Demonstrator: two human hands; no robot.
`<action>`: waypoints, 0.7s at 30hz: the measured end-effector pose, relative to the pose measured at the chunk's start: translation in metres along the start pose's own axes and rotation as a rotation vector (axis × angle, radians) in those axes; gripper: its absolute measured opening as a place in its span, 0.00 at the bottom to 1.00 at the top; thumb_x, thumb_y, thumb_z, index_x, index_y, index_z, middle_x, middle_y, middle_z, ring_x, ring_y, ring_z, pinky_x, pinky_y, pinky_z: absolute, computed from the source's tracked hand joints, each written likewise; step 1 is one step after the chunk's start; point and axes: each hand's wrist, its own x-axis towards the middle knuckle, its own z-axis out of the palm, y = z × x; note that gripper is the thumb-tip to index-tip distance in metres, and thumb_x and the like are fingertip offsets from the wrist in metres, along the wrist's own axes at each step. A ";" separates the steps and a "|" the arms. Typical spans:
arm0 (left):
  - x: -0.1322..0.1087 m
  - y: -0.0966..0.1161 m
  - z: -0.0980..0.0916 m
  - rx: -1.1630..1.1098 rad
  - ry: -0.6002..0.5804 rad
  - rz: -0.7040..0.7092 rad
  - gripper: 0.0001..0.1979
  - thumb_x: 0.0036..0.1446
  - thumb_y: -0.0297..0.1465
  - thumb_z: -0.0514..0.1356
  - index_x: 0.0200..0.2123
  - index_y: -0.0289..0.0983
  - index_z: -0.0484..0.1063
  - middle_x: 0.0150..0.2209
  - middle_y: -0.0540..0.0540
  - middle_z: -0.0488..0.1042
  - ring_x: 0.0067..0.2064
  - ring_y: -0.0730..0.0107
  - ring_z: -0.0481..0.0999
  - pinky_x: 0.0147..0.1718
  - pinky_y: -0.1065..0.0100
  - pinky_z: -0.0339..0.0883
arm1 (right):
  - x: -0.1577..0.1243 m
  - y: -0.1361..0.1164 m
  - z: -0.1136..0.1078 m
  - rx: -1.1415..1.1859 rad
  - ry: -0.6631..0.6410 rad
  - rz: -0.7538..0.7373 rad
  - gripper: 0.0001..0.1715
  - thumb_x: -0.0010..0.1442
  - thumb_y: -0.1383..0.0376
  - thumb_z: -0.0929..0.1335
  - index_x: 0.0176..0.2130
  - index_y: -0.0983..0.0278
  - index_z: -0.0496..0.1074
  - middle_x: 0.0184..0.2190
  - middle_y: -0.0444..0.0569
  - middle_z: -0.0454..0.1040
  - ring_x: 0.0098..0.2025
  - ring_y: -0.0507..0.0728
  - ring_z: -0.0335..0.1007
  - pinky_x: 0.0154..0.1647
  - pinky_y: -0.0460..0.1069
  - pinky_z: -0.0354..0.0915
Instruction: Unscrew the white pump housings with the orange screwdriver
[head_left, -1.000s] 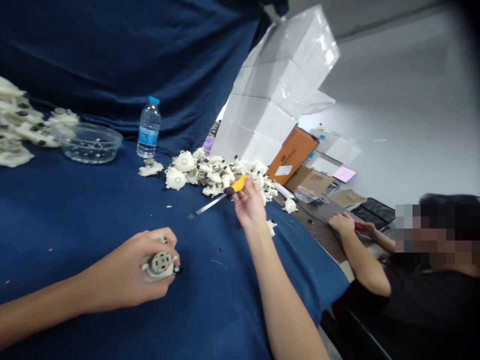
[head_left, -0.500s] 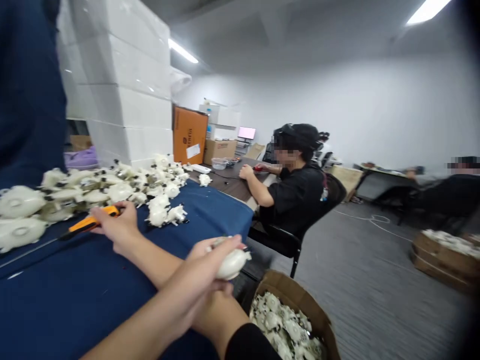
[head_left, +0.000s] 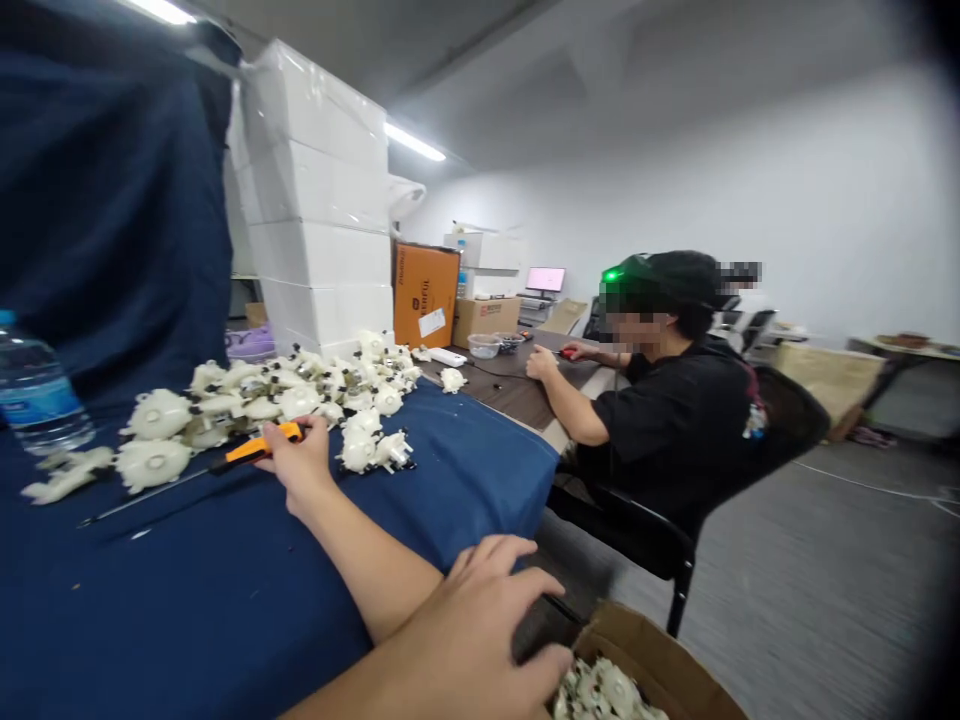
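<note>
reaching across the blue-clothed worktop (head_left: 187,590), we have our right grip (head_left: 296,465) closed around an orange-handled screwdriver (head_left: 259,447), whose thin steel shaft (head_left: 150,498) runs out to the left, just in front of a heap of white plastic parts (head_left: 300,400). those parts look light and stiff, round-bodied with small dark fittings sticking out, so we would judge them easy to lift but liable to roll or snag on one another, and the fittings may be the fragile bit. the broad round body looks like the safest place to take hold, with fingers around its rim rather than on the fittings. our left grip (head_left: 480,625) sits well to the right of the heap, fingers spread and partly open, with nothing we can see in it, just above a cardboard box (head_left: 645,650) filled with more of the same parts (head_left: 604,692). a plastic water bottle (head_left: 34,405) stands left of the heap, while a person in a black shirt (head_left: 675,430) sits beyond and to the right of it, one hand near a small red-handled tool (head_left: 568,352).
</note>
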 end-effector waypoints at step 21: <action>-0.177 -0.220 -0.209 0.632 0.896 -0.868 0.39 0.57 0.45 0.54 0.66 0.33 0.46 0.63 0.31 0.57 0.63 0.41 0.57 0.55 0.46 0.57 | -0.022 -0.030 0.006 0.310 -0.289 0.212 0.15 0.64 0.64 0.67 0.50 0.66 0.69 0.48 0.52 0.72 0.44 0.58 0.73 0.42 0.55 0.72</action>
